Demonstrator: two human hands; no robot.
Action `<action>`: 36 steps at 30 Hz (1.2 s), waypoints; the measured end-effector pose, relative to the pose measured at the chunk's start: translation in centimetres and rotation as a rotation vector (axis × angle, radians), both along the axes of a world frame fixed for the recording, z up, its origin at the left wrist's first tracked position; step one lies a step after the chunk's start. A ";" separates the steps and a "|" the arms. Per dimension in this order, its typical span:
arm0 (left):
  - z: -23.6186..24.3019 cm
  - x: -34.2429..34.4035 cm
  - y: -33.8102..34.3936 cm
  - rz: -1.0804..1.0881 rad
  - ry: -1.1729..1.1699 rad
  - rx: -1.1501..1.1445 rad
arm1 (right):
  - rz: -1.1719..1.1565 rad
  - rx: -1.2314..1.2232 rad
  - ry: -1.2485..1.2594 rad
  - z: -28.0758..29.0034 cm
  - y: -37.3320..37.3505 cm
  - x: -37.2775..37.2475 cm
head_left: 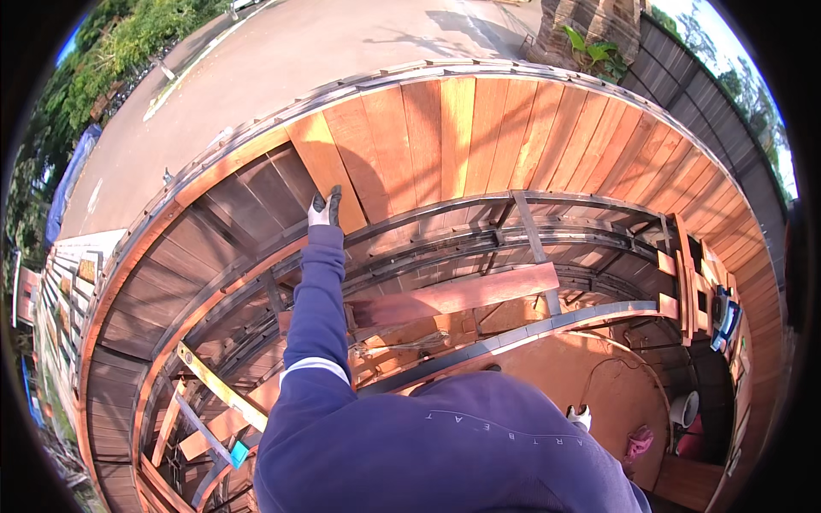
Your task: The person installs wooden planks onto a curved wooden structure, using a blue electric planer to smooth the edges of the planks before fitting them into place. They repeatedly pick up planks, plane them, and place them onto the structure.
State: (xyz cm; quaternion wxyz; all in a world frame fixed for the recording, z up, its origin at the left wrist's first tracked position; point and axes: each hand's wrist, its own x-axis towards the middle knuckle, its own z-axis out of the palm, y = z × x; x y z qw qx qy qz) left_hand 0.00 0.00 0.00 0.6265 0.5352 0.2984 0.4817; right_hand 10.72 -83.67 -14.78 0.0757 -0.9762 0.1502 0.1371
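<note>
My left hand, in a white glove with dark fingertips, reaches forward to the inner end of an orange-brown wooden plank. Its fingers lie over that end and seem to grip it. The plank sits at the left end of a curved row of similar fresh boards, beside a bare gap in the row. Low on the right, next to my body, shows a small part of my right hand, also in a white glove. My body hides most of it, and whether it holds anything cannot be made out.
Curved dark metal rails run below the boards. A loose reddish plank lies across them. At lower left are a yellow spirit level and a tool with a turquoise end. A white bucket and pink cloth lie lower right.
</note>
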 end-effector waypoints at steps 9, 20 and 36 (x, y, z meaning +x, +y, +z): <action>0.0 1.1 -3.0 -0.137 0.012 -0.005 | -0.085 0.097 0.024 -1.8 -6.2 -0.6; 1.4 -5.8 -1.9 0.607 0.092 0.252 | -0.047 0.538 -0.131 -5.3 -7.7 -0.5; -6.8 -1.2 -69.2 -1.377 0.836 0.738 | -0.437 0.839 0.482 -14.0 -31.2 -20.5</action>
